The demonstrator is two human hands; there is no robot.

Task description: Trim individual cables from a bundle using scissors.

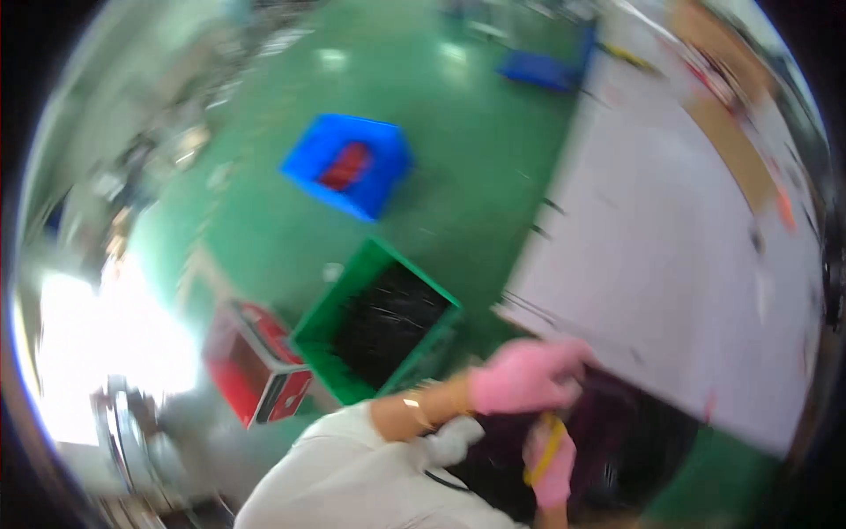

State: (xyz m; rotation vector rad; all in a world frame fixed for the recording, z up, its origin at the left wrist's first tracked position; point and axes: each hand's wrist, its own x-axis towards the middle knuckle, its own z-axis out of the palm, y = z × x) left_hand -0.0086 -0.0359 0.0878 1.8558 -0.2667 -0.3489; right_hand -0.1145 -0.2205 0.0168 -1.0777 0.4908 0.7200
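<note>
My left hand [531, 375], in a pink glove, reaches in from the left at the table's near edge. Its fingers are bent toward my right hand, but motion blur hides whether anything is between them. Just below it, my right hand [553, 467], also gloved in pink, is closed around a narrow yellow-handled object [548, 451] whose kind I cannot make out. The handle's upper end comes close to the left fingers. Under both hands lies a dark, purplish-black area [630, 432], too blurred to name.
A white-topped table [652, 220] fills the right side, with a brown cardboard strip [736, 150] on it. On the green floor stand a green crate [322, 361] of thin black pieces, a blue bin [388, 163] with something red inside, and a red-and-white box [242, 370].
</note>
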